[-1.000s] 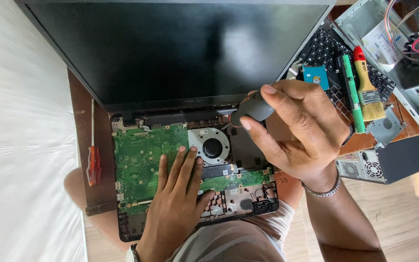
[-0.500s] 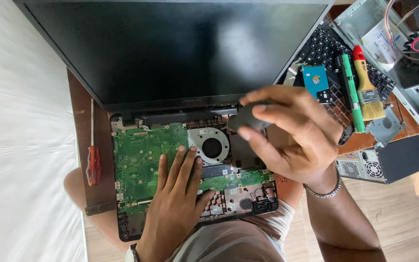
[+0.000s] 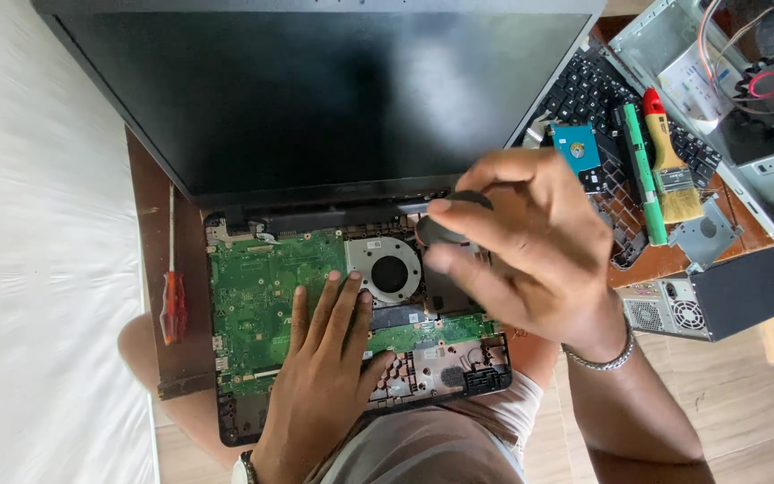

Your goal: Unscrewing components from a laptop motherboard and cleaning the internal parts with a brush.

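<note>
— Where were the hands at that point?

— The left hand [image 3: 324, 376] lay flat on the green motherboard [image 3: 262, 296] of the opened laptop [image 3: 315, 108], fingers spread and holding nothing, the fingertips just beside the round cooling fan [image 3: 389, 269]. The right hand [image 3: 530, 246] hovered over the hinge end, right of the fan, fingers curled narrowly around a dark screwdriver handle [image 3: 448, 224].

— Had anything shifted in the last second?

— Mostly the right hand. A second before, the handle stuck out plainly between thumb and forefinger, tilted up toward the screen. Then the fingers rolled over it and the hand slid a little left and down, so the handle sat more upright over the chassis. The left hand hadn't moved.

— So the tool was turning?

— Probably; the blur on the fingers fits a twisting motion, but the tip was hidden under the hand, so I couldn't tell whether it sat in a screw.

— And around the laptop?

— An orange-handled screwdriver [image 3: 172, 305] lay on the brown table [image 3: 150, 197] to the left, well apart from both hands. To the right were a detached keyboard [image 3: 584, 94], a blue-labelled drive [image 3: 575, 148], a paintbrush [image 3: 669, 166] and an open desktop case [image 3: 754, 116].
</note>
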